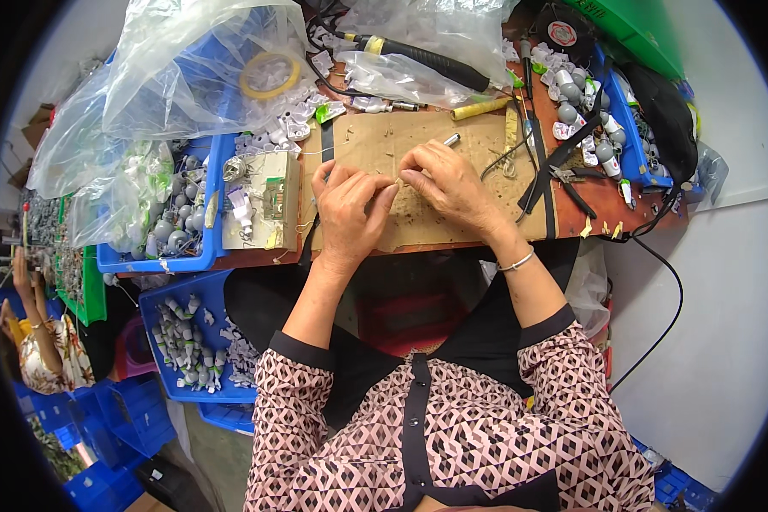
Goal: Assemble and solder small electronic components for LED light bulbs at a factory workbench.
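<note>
Above the brown cardboard sheet [363,141] on the bench, my left hand [348,213] and my right hand [454,189] face each other, thumbs and fingertips pinched together. Whatever lies between the fingertips is too small or hidden to make out. A silver-tipped, pen-like piece [451,139] shows just beyond my right fingers. Left of my left hand stands a cream box [292,200] with a small circuit board on its top. A white bulb base [241,213] and a ball of metal wool [234,169] sit on that box.
A blue bin [218,192] of grey bulbs stands at left under clear plastic. Another blue tray [166,294] sits lower. Across the back lie a black power screwdriver [427,64] and a yellow tape roll [246,78]. Pliers [574,189] and cables lie right. Another person's arm [27,294] shows far left.
</note>
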The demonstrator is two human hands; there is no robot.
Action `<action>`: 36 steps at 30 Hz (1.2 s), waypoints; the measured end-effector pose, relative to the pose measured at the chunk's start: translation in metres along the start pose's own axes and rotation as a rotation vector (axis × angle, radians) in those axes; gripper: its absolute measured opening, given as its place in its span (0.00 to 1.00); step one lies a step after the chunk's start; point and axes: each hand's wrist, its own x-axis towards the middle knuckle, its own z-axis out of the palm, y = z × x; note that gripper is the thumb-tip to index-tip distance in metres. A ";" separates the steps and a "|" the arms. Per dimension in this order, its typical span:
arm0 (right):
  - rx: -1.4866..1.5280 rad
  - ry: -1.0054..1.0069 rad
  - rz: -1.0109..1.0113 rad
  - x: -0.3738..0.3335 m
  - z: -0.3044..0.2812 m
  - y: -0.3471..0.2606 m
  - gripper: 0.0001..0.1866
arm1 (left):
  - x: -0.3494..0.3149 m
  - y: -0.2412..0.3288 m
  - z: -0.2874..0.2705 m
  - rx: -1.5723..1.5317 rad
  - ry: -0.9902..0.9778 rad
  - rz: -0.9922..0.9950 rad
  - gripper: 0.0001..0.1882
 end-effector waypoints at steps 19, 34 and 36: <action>-0.107 0.255 0.101 -0.084 0.007 -0.033 0.04 | 0.000 0.004 -0.001 0.084 -0.068 0.078 0.04; -0.348 0.327 0.127 -0.069 -0.025 -0.022 0.05 | 0.000 0.007 0.004 0.154 -0.065 0.123 0.05; -0.327 0.311 0.092 -0.062 -0.019 -0.025 0.05 | -0.003 0.006 0.001 0.161 -0.069 0.122 0.05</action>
